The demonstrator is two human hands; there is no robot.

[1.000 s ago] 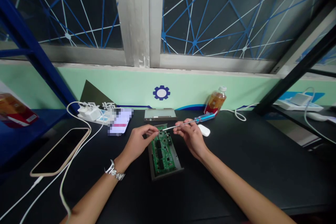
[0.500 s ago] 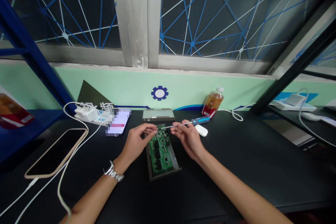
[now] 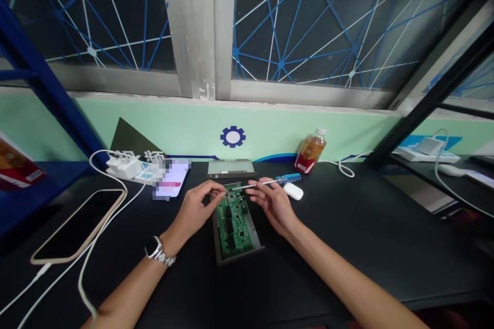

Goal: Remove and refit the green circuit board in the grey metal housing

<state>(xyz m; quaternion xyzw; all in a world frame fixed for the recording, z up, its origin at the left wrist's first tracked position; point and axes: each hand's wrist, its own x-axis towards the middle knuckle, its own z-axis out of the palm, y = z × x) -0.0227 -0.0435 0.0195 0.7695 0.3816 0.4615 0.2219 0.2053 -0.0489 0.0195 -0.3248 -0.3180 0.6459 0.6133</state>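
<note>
My right hand (image 3: pixel 275 204) pinches the metal shaft of a screwdriver (image 3: pixel 289 178) with a clear blue handle. The screwdriver lies nearly level, its handle pointing right and its tip toward my left fingers. My left hand (image 3: pixel 199 205) is closed, thumb and fingertips pressed together at the tip; anything small between them is hidden. Below both hands, a green circuit board (image 3: pixel 241 226) sits in a grey metal casing (image 3: pixel 259 248) on the table. My left fingers hover over the board's far left corner. Behind it lies a flat grey metal plate (image 3: pixel 230 167).
A white earbud case (image 3: pixel 293 191) rests just right of my right hand. A drink bottle (image 3: pixel 311 150) stands by the wall. To the left are a phone with a lit screen (image 3: pixel 175 177), a power strip (image 3: pixel 129 167), white cables and a dark-screened phone (image 3: pixel 79 226).
The screwdriver and my right hand have shifted slightly left, toward my left fingers. My left wrist has turned a little, showing more of the watch face. The view has drifted slightly.
</note>
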